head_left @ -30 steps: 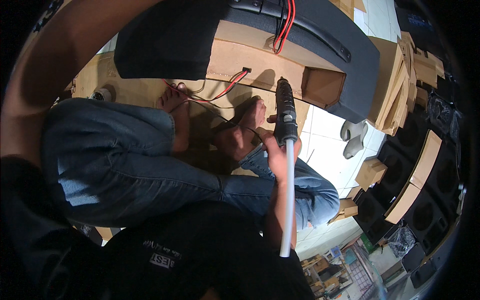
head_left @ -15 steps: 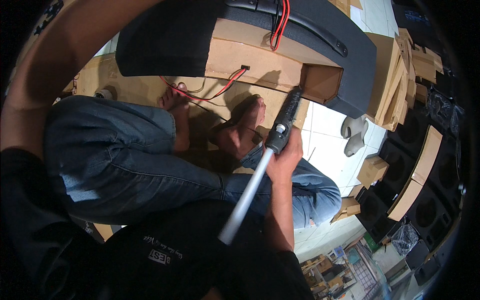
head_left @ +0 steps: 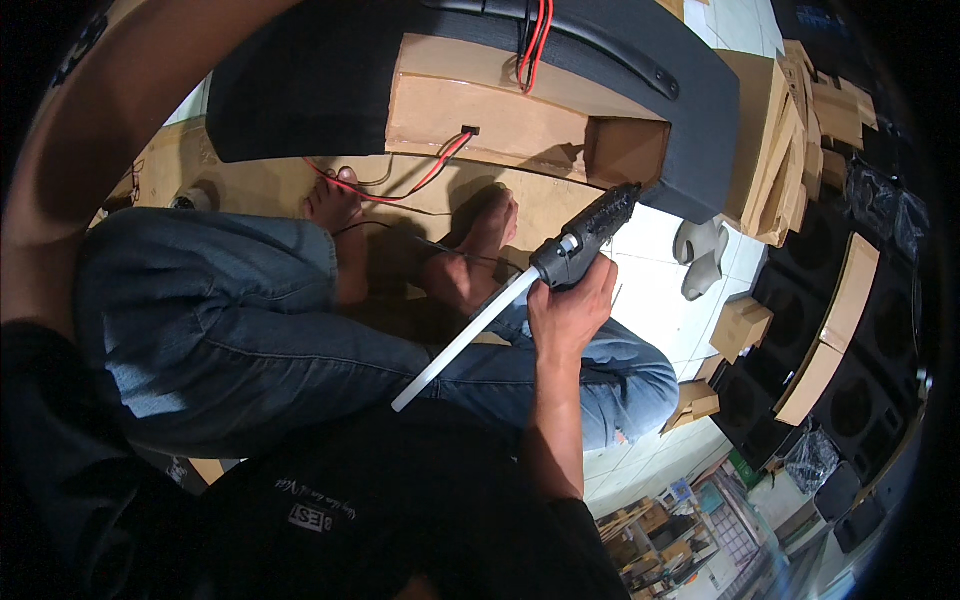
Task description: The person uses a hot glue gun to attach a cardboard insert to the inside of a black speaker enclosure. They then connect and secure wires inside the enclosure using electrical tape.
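Observation:
My right hand (head_left: pixel 570 310) grips a black glue gun (head_left: pixel 590 232) with a long white glue stick (head_left: pixel 460 345) sticking out of its back toward my lap. The gun's nozzle points up and right, close to the lower right corner of a black-covered box (head_left: pixel 690 110) with bare brown board panels (head_left: pixel 470 115). Red and black wires (head_left: pixel 430 170) hang from the box onto the floor. My left forearm (head_left: pixel 90 130) curves along the upper left; its hand is out of sight. I sit cross-legged in jeans with bare feet (head_left: pixel 470 255) in front of the box.
A pair of grey sandals (head_left: pixel 700 255) lies on the white tiles at right. Stacked brown board pieces (head_left: pixel 780 150) and several black speaker boxes (head_left: pixel 850 340) line the right side. A brown board sheet (head_left: pixel 260 185) lies under the box.
My right hand has tilted the glue gun from upright to pointing up-right at the box corner. The white stick has swung down to the left.

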{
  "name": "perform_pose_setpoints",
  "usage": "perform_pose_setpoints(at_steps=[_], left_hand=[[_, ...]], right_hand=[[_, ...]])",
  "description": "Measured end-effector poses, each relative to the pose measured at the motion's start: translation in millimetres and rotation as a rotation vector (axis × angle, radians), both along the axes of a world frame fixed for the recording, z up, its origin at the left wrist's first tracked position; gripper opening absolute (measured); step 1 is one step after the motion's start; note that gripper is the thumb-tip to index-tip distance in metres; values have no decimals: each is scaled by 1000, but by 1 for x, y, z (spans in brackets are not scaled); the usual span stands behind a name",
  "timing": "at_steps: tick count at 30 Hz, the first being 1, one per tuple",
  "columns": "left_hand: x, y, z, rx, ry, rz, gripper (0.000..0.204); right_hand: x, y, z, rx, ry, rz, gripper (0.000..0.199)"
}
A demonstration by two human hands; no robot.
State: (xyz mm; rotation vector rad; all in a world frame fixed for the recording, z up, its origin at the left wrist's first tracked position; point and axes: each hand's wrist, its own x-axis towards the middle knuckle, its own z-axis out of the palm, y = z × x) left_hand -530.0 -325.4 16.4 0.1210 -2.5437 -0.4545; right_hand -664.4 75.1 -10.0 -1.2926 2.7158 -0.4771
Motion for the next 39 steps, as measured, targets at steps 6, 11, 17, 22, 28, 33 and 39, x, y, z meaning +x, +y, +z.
perform_pose_setpoints(at_steps=[6,11,17,22,28,33,39], left_hand=[[0,-2,-1,24,-20,-11,19],[0,-2,-2,-2,-9,3,19],[1,-1,-2,6,-16,22,20],[0,-2,-2,-23,-6,11,19],[1,-2,-1,6,-11,19,19],[2,0,1,-25,-6,15,19],[4,0,1,19,-43,29,20]], right_hand=[[-3,1,-4,32,20,11,46],[-3,3,-8,9,23,24,45],[-3,3,-5,31,1,37,51],[1,2,-7,-51,-11,3,39],[0,3,-8,-35,0,12,39],[1,3,-9,-62,3,24,40],[11,1,-4,19,-65,-12,40]])
